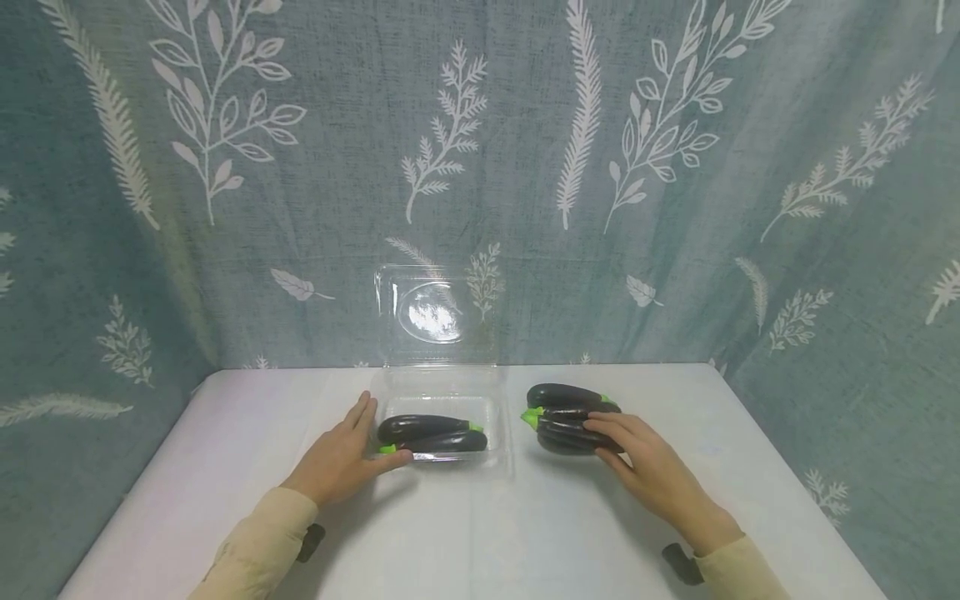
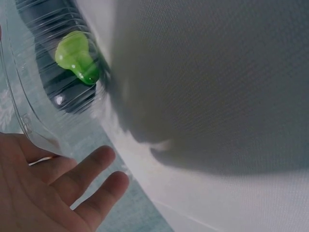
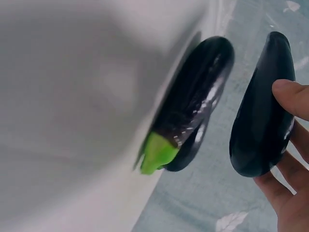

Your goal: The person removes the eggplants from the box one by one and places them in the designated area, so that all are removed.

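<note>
Two dark eggplants (image 1: 422, 428) with green stems lie in a clear plastic clamshell box (image 1: 498, 417), its lid (image 1: 472, 354) standing raised at the back. My left hand (image 1: 341, 458) rests against the box's left side, thumb along the front rim, fingers fairly straight. In the left wrist view a green stem (image 2: 77, 55) shows through the ribbed wall. To the right of the box my right hand (image 1: 648, 467) holds an eggplant (image 3: 260, 116) between thumb and fingers. The right wrist view shows it apart from other eggplants (image 3: 193, 92) on the table.
A white-covered table (image 1: 465, 533) carries everything. Behind it and at both sides hangs a blue-green curtain (image 1: 345, 183) with white leaf patterns, close to the raised lid.
</note>
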{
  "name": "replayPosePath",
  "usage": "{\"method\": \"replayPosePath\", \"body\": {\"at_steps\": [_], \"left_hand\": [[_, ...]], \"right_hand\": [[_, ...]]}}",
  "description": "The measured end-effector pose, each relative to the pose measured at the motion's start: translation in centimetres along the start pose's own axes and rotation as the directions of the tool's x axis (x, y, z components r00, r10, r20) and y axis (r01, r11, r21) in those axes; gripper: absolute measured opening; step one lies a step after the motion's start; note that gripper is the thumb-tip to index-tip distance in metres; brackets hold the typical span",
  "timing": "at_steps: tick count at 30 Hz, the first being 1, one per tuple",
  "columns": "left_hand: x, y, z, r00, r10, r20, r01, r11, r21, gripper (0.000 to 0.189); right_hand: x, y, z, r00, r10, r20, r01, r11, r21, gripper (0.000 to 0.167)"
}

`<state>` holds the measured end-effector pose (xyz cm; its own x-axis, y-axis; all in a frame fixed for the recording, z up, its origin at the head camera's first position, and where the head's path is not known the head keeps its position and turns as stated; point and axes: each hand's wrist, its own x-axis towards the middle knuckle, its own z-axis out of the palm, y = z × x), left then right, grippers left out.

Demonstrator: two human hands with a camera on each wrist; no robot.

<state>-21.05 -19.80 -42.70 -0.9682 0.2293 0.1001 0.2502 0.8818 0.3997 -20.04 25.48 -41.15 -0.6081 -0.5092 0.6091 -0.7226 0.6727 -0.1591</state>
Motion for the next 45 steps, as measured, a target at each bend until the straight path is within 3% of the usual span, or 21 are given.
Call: {"method": "replayPosePath", "body": {"at_steps": [19,32,45], "left_hand": [[0.0,0.3,-0.2,1.0,-0.004,0.003,0.004,1.0,0.009,0.119],[0.0,0.4,-0.2,1.0,-0.009,0.017,0.009,1.0,0.002,0.119],[0.0,0.2,-0.1,1.0,-0.004,0.003,0.004,1.0,0.004,0.118]], "right_hand": [[-2.6,1.1,0.4,0.997,-0.068,0.041,0.07,0.996,-0.056,0.055],[-2.9,1.4,0.5,0.997,-0.012,0.082,0.017,0.997,-0.069,0.053],[-2.6,1.6,0.5,0.995,-0.013,0.104,0.026,0.992,-0.125,0.055]]}}
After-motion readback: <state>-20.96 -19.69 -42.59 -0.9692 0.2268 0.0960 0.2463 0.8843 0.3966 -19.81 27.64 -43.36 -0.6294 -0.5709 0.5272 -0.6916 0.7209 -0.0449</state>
